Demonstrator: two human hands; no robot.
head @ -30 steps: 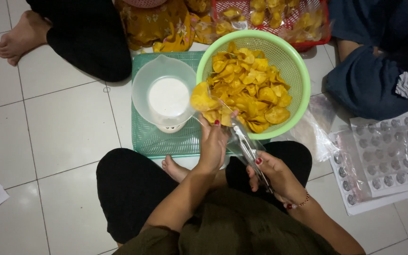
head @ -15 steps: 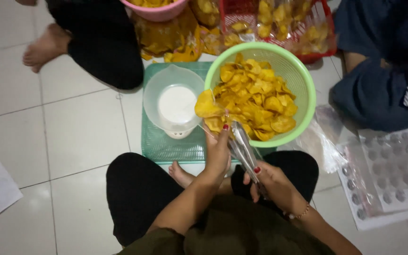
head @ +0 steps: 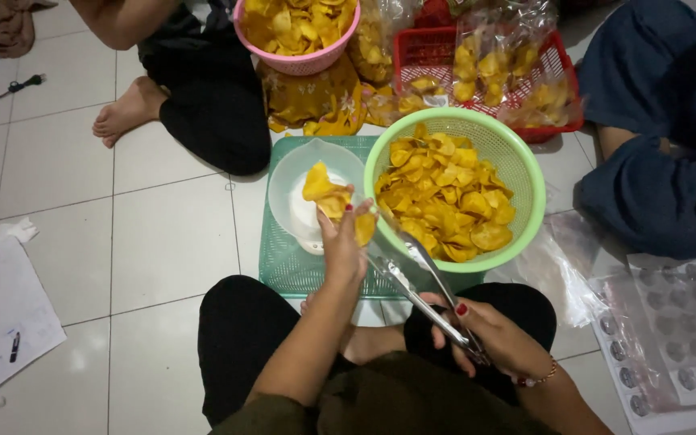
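Left hand clamped on yellow chips over white jug; right hand grips tongs, angled far-left toward green basket

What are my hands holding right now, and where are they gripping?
Left hand pinches yellow chips by their lower edges; right hand grips metal tongs at the handle end.
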